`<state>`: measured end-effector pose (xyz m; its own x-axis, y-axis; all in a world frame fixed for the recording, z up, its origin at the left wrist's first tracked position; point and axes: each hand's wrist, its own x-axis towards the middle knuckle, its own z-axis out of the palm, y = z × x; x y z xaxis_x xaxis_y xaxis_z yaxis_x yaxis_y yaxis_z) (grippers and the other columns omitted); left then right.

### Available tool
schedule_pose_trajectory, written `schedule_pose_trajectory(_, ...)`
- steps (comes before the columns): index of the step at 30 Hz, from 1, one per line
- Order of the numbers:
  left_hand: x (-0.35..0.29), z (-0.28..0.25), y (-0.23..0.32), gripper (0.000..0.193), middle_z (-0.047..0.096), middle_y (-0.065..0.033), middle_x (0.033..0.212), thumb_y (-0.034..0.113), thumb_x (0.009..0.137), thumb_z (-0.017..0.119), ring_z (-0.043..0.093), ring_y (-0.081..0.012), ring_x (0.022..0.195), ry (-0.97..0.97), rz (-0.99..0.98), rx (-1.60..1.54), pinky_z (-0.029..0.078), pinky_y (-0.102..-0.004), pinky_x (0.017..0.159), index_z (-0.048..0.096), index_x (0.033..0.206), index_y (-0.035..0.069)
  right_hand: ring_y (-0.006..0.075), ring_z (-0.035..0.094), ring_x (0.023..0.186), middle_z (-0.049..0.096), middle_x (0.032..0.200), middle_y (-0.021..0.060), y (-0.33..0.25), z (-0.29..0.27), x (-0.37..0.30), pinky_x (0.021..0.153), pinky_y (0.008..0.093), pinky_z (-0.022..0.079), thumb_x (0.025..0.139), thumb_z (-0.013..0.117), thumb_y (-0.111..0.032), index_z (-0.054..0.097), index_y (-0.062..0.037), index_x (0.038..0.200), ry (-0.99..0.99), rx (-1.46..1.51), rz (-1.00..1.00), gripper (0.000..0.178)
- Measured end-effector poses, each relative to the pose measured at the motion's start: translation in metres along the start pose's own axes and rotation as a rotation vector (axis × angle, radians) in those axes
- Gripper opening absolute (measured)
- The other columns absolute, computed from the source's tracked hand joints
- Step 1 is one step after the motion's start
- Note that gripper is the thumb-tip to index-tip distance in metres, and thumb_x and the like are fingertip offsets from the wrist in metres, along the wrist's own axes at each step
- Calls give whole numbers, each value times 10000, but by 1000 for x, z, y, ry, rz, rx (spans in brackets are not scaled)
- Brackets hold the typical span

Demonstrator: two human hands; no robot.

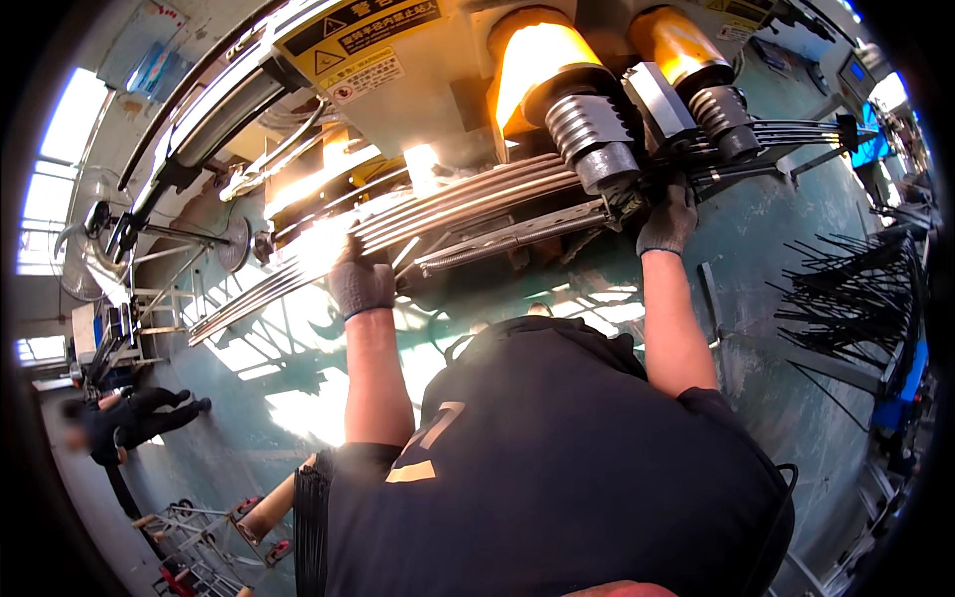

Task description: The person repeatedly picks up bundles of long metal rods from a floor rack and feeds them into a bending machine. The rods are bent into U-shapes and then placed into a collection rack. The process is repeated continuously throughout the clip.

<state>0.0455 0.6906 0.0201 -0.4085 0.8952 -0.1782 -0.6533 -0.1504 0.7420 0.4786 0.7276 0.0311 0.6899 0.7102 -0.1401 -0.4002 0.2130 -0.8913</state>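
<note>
Teal floor, worn and streaked with sunlight, spreads through a cluttered workshop. Across it, at the centre of the work, a bundle of long thin rods (468,202) slants from nine o'clock up toward two. The left hand (360,287), gloved and toward ten o'clock, appears closed around the rods, though glare washes out its fingertips. The right hand (668,221), also gloved, reaches in at two o'clock under the rollers; its fingers are hidden, so I cannot tell whether it grips. Just above it sit a grooved black roller (597,149) at one o'clock and a second roller (724,119) at two. The step in hand looks like steadying or lining up the rods at the rollers; the next move seems to call for keeping them parallel and the fingers clear of the rollers.

Farther out, a warning panel (348,55) faces from eleven o'clock, dark rods (856,308) are stacked at three, and a person in dark clothing (149,423) is between eight and nine.
</note>
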Motion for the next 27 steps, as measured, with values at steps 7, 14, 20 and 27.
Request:
schedule_pose_trajectory(7,-8,7,-33,395,639,-180,1311,244,1082,506,607,-343,1233,-121,-140,-30,502,-524,1089,529,1358,-39,225,638,1131,644,1320,103,42,-43,20,937,357,530,1039,561,-254,587,13,1385,8,-78,105,437)
schedule_pose_trajectory(14,-36,3,-11,269,692,-114,1109,280,1008,589,649,-331,1081,-217,194,397,529,-447,993,629,1154,58,225,626,1052,650,1253,69,73,-93,-13,925,371,506,975,650,-319,579,-100,1362,14,-386,390,451)
schedule_pose_trajectory(20,-18,-75,48,490,608,-198,1296,389,1086,477,617,-386,1180,-85,561,1048,473,-556,1091,486,1383,0,265,579,710,584,815,125,133,-166,-2,698,377,458,868,568,-292,574,-50,923,-257,-1035,420,248)
schedule_pose_trajectory(27,8,-136,170,351,634,-147,1011,377,1069,492,610,-379,1055,290,164,-396,461,-587,1043,561,1007,39,259,591,617,641,787,113,143,-167,-29,577,354,471,876,621,-287,657,-37,972,58,-927,412,270)
